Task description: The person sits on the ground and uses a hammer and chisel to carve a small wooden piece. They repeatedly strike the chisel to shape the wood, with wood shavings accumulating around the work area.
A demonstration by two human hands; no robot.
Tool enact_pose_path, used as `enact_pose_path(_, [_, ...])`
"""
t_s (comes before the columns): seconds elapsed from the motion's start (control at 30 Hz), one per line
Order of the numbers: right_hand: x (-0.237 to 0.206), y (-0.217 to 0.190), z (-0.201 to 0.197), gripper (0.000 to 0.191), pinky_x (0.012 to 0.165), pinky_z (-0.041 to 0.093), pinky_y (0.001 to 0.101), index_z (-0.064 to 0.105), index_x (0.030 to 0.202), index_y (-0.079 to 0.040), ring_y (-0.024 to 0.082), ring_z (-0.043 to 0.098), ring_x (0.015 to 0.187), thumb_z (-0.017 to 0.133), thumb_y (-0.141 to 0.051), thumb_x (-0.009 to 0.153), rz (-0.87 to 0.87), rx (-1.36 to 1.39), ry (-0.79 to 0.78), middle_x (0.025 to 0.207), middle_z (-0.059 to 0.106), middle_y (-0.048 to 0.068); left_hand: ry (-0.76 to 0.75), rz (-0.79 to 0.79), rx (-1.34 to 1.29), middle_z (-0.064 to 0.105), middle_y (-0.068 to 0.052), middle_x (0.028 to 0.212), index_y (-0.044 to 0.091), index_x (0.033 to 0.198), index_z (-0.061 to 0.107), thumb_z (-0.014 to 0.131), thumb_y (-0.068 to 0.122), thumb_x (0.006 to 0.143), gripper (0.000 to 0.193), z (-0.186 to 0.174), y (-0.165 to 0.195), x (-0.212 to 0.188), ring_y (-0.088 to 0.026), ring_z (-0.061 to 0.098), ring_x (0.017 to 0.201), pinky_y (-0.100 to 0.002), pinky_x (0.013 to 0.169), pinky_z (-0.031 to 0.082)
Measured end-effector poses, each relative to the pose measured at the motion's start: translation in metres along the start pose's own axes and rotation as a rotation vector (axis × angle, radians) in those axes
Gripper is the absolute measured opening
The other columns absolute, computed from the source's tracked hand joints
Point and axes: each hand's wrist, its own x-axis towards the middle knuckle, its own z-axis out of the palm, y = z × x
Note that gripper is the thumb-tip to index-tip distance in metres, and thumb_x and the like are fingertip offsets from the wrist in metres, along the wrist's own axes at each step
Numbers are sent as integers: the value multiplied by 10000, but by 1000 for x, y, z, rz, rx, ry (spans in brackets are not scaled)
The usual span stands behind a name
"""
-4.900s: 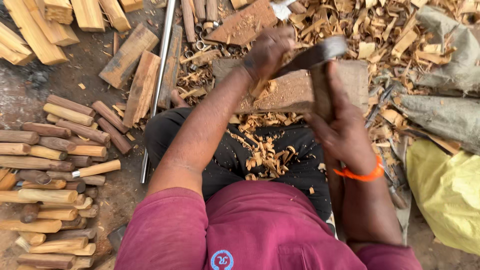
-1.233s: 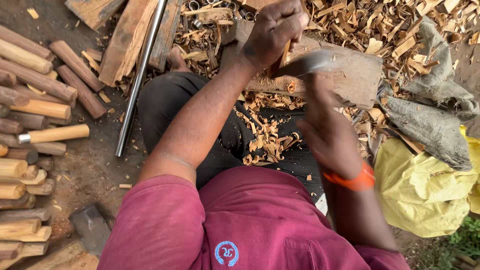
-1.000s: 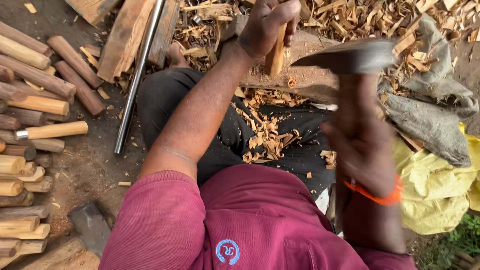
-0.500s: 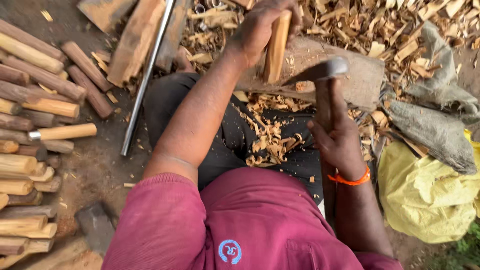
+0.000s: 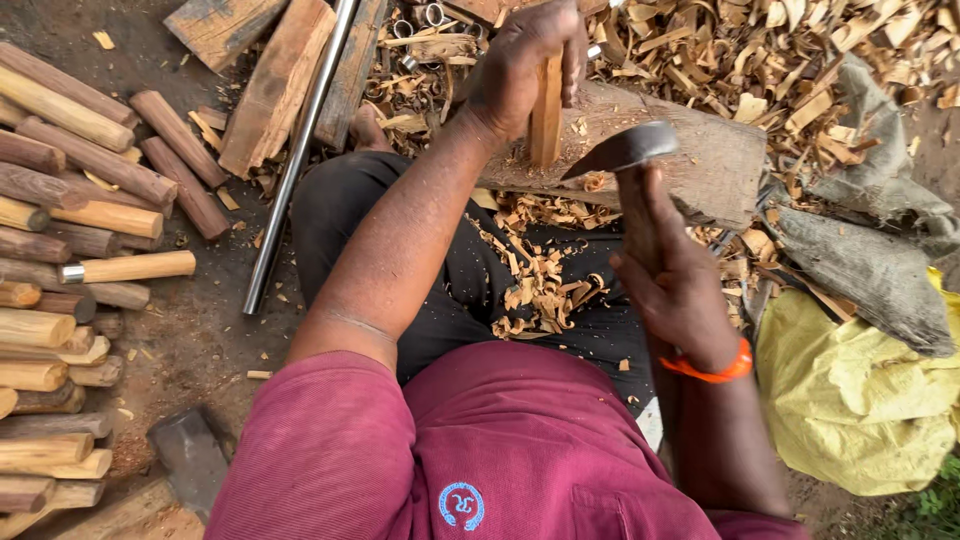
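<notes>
Both hands grip: left hand (image 5: 520, 65) steadies upright stick (image 5: 546, 115) on chopping block (image 5: 690, 160), right hand (image 5: 675, 285) holds hatchet (image 5: 625, 150); keep strokes shallow, clear of fingers

Bare dirt ground (image 5: 200, 330), daylight, outdoors. Rounded wooden billets (image 5: 60, 200) stacked at 9 o'clock. Steel pipe (image 5: 300, 150) at 11. Wood shavings (image 5: 800, 50) heaped at 1. Grey sacking (image 5: 860, 260) and yellow bag (image 5: 860, 400) at 3–4.

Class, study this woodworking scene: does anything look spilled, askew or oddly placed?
Wood shavings lie spilled across the person's lap, below the chopping block, where the left hand holds a wooden stick upright and the right hand holds a hatchet. Nothing else stands out.
</notes>
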Motion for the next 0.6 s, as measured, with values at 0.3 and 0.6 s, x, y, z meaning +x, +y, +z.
enact_pose_path(0.3, [12,-99,-5,833,651,426,284,255,1643,-42,93,441,698,633,146,925,145,-25,272,937,510,29,-47,90,55,574,-39,723,118,851,552,521,307,1045,273,-10,-31,7,-119,578,596,-325,547,580])
enact_pose_path(0.6, [10,-50,-15,950,1057,420,480,221,1623,-90,402,451,1334,584,265,819,0,-359,69,1560,402,277,5,118,90,617,-68,687,76,852,613,575,371,1016,340,-9,-25,2,-153,650,546,-338,506,632])
